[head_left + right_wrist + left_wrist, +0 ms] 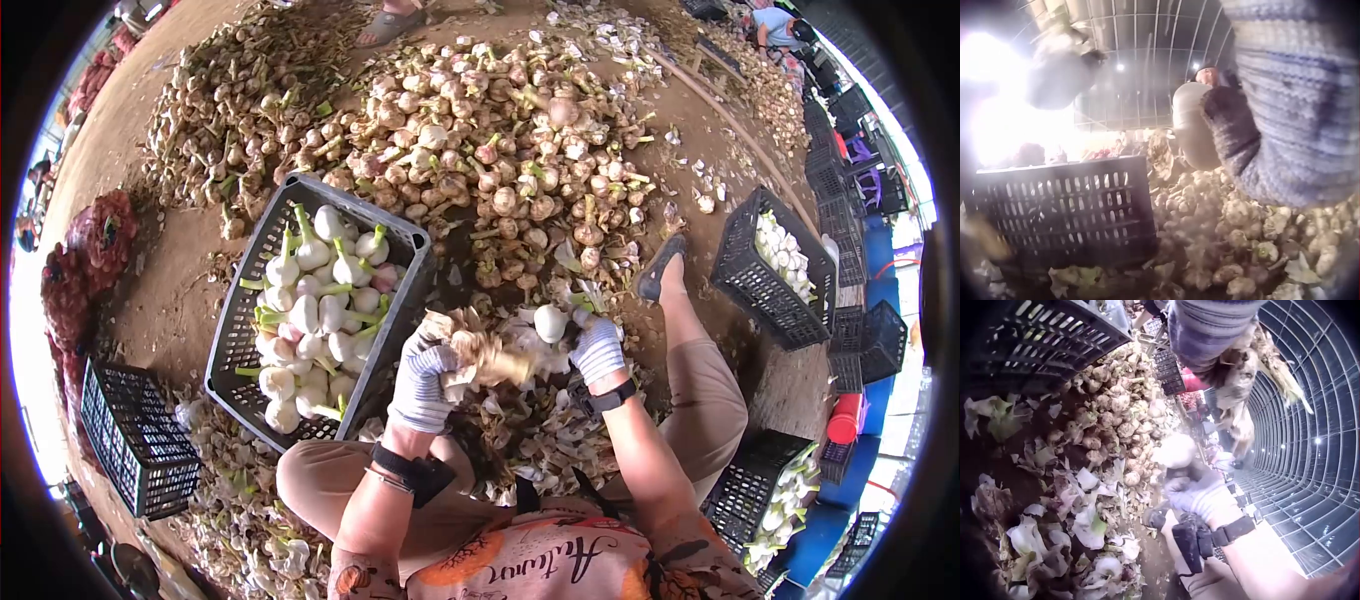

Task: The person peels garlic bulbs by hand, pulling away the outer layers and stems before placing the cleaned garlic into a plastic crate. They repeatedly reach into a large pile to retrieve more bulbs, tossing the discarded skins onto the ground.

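My right hand [598, 350], in a striped knit glove with dark fingertips, grips a smooth white garlic bulb [550, 323]. In the right wrist view the dark thumb of the glove presses against the pale bulb [1192, 125]. My left hand [422, 375], gloved alike, holds papery brown garlic skins [463, 350] with a dry stalk that looks blurred in the head view. Those skins [1239, 384] hang from its fingers in the left wrist view. The two hands are apart, above a heap of loose peelings [530, 430] between the legs.
A grey crate [388, 385] of cleaned white garlic stands beside my left hand. Ahead lies a big pile of unpeeled garlic [480, 150]. Black crates stand at the left [145, 440] and right [765, 300]. Red mesh sacks [75, 270] lie far left; another person [780, 30] is far right.
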{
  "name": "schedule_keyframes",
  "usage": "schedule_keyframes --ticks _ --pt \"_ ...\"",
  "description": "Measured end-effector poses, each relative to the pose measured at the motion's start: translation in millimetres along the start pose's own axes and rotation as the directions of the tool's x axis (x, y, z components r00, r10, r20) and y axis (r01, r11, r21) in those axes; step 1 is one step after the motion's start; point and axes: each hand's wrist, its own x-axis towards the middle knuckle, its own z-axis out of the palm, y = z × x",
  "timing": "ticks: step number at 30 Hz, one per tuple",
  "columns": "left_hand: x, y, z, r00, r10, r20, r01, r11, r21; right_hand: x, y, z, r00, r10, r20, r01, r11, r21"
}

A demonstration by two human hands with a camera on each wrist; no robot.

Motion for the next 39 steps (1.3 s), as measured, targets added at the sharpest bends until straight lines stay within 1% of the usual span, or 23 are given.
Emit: schedule_keyframes --ticks 2,4,5,8,10,12,13,14,16,18,20,21,22,23,24,26,27,29,30,32,36,38,39 --pt "5 -1 -21 0.989 -0.142 0.044 0.129 0.965 0.230 -12 -8 2 0.999 0.031 0.040 -0.033 0.998 0.045" --pt "5 -1 -7 0.938 -0.310 -0.155 0.329 0.653 0.682 -32 -20 15 0.994 0.060 0.089 -0.068 0.993 0.092" --pt "5 -10 -6 0.966 -0.257 -0.038 0.161 0.478 0.863 -41 -24 19 0.980 0.106 0.169 -0.117 0.992 0.056" --pt "3 -33 -7 0.978 -0.207 -0.014 0.094 0.383 0.919 -53 -14 29 0.886 0.088 0.455 -0.098 0.995 -0.002" --pt "3 -29 -9 0.985 -0.163 0.062 -0.039 0.138 0.990 -27 23 14 0.942 -0.114 0.315 0.171 0.973 -0.157" --pt "0 -21 -15 0.925 -0.378 0.043 0.178 0.530 0.829 10 48 -6 0.956 0.002 0.294 -0.004 1.000 0.009" --pt "-6 -15 2 0.893 -0.441 0.090 0.181 0.535 0.825 -3 36 9 0.965 0.021 0.260 -0.009 0.999 -0.045" --pt "-8 -23 -1 0.803 -0.472 0.363 -0.080 0.519 0.851 -16 23 25 0.974 0.042 0.222 -0.021 0.995 -0.099" --pt "-8 -51 -16 0.563 -0.760 0.324 -0.276 0.197 0.941 -22 20 47 0.925 -0.015 0.380 0.085 0.982 -0.168" --pt "-19 -68 -27 0.580 -0.787 0.208 -0.528 -0.168 0.833 -50 16 91 0.788 0.085 0.610 0.007 0.989 -0.148" --pt "-20 -85 -66 0.645 -0.662 0.381 -0.561 -0.071 0.825 -43 19 110 0.606 0.052 0.794 0.298 0.910 -0.288" --pt "-14 -71 -43 0.693 -0.686 0.222 -0.450 -0.172 0.876 -32 8 119 0.667 0.060 0.742 0.319 0.878 -0.358" --pt "-10 -60 -27 0.721 -0.691 0.056 -0.335 -0.277 0.901 6 17 111 0.671 -0.169 0.722 0.644 0.616 -0.454" --pt "-7 -58 -23 0.775 -0.628 -0.067 -0.237 -0.388 0.890 52 23 94 0.515 -0.478 0.712 0.827 0.057 -0.560" --pt "-5 -55 -25 0.778 -0.625 -0.071 -0.233 -0.392 0.890 65 8 90 0.692 -0.458 0.558 0.554 -0.159 -0.817" --pt "-5 -52 -32 0.842 -0.491 0.223 -0.404 -0.301 0.864 138 23 38 0.625 -0.571 0.532 0.293 -0.460 -0.838" --pt "-6 -53 -33 0.826 -0.403 0.394 -0.530 -0.317 0.786 151 20 32 0.815 -0.466 0.343 0.194 -0.339 -0.921" --pt "-2 -52 -37 0.785 -0.491 0.377 -0.528 -0.212 0.822 178 26 17 0.880 -0.399 0.260 0.133 -0.317 -0.939" --pt "-2 -54 -39 0.809 -0.561 0.175 -0.365 -0.245 0.898 196 28 4 0.880 -0.369 0.300 0.206 -0.273 -0.940" --pt "-1 -56 -40 0.885 -0.431 0.176 -0.319 -0.288 0.903 208 24 0 0.734 -0.503 0.456 0.206 -0.475 -0.856" --pt "4 -58 -45 0.939 -0.190 0.287 -0.344 -0.534 0.772 125 -26 23 0.644 -0.527 0.555 0.523 -0.227 -0.822" --pt "8 -49 -32 0.967 -0.120 0.226 -0.255 -0.465 0.848 89 -37 23 0.609 -0.365 0.704 0.723 -0.109 -0.682" --pt "11 -47 -31 0.980 -0.016 0.200 -0.199 -0.205 0.958 65 -38 23 0.720 -0.209 0.662 0.687 0.349 -0.637"
